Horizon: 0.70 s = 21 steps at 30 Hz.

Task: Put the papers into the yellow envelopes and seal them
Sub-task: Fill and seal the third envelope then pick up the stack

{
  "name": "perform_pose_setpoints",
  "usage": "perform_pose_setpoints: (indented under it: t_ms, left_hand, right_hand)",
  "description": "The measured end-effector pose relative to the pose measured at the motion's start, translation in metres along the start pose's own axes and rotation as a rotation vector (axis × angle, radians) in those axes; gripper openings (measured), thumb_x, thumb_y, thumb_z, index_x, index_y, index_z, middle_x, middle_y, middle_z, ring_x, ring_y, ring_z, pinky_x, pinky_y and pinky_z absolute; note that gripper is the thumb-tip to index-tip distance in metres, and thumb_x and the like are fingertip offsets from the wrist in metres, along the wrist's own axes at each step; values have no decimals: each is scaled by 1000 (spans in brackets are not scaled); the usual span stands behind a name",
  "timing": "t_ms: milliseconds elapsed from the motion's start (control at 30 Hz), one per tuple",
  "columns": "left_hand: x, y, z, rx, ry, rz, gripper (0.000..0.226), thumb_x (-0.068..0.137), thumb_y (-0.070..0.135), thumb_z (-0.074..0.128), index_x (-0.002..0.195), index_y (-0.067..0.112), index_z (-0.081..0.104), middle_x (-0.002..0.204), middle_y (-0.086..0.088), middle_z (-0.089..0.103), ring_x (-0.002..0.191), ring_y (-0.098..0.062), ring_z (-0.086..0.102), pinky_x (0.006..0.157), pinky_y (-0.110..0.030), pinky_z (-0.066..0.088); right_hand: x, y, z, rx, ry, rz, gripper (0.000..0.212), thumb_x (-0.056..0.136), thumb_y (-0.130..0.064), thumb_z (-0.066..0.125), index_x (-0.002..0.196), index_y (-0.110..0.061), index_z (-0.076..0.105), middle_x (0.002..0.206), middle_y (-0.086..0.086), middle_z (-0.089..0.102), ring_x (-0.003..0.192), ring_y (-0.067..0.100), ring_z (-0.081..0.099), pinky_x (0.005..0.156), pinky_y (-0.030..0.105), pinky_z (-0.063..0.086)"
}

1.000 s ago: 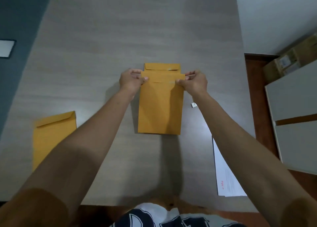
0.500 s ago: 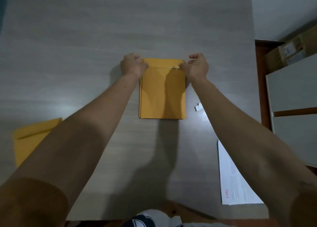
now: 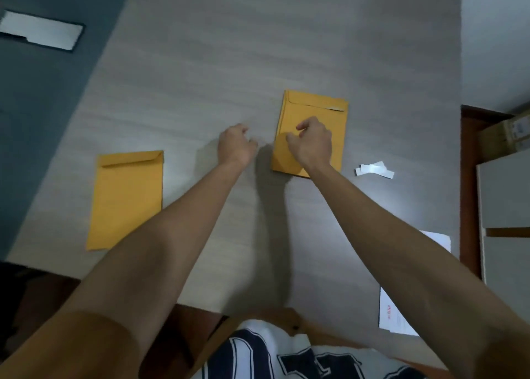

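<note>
From what I can see, one yellow envelope (image 3: 315, 107) lies flat on the worktop (image 3: 229, 49) with its flap folded down, so I judge it filled and sealed, and the step in hand is the change-over to the next one. My right hand (image 3: 311, 146) hangs over the lower half of that envelope, knuckles up, fingers loosely curled and grasping nothing; I cannot tell whether it touches the paper beneath. My left hand (image 3: 235, 146) is just to the left of it, over bare worktop, equally slack and empty, wrist straight, both forearms stretched forward and nearly parallel. The second envelope (image 3: 126, 201) lies well out to the left of the left hand and nearer my body, and its flap looks unstuck. The remaining sheet of paper (image 3: 397, 315) sits far back beside my right elbow, partly hidden by the forearm. A peeled white strip (image 3: 374, 169) lies just right of the right hand. Next, I think, the left hand must reach out for the open envelope while the right draws back for the sheet.
</note>
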<state>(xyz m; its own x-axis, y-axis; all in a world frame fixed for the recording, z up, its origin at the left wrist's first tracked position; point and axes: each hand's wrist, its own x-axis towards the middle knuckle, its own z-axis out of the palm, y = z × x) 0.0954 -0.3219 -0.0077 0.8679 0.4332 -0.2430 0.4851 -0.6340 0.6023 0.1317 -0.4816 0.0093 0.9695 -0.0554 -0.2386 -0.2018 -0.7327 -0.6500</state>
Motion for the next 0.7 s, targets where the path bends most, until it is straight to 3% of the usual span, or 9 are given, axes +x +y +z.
perform_pose_setpoints:
  t_ms: [233, 433, 567, 700]
  left_hand:
    - [-54, -77, -56, 26, 116, -130, 43, 88, 20, 65, 130, 8, 61, 133, -11, 61, 125, -27, 54, 106, -31, 40]
    - [-86, -155, -101, 103, 173, -355, 51, 89, 27, 63, 136, 10, 54, 143, -14, 43, 131, -33, 41, 107, -37, 37]
    - [-102, -198, -114, 235, 21, -483, 71, 93, 45, 56, 153, 21, 26, 163, -12, 10, 149, -33, 10, 116, -46, 25]
    - [-112, -216, -104, 270, -117, -380, 65, 96, 49, 52, 152, 28, 28, 165, -9, 3, 150, -33, 7, 117, -51, 23]
  right_hand:
    - [-67, -37, 58, -65, -155, -182, 27, 84, -31, 63, 107, -15, 60, 109, 8, 63, 111, 28, 54, 90, 39, 49]
    - [-113, -67, 105, -126, -292, -284, 29, 86, -32, 62, 110, -16, 59, 115, 10, 61, 113, 30, 54, 95, 41, 47]
    - [-133, -79, 123, -157, -339, -333, 32, 85, -31, 63, 113, -17, 58, 118, 9, 60, 116, 29, 51, 97, 39, 45]
    - [-144, -76, 125, -190, -335, -371, 33, 86, -31, 63, 115, -17, 57, 120, 8, 57, 117, 27, 47, 98, 40, 43]
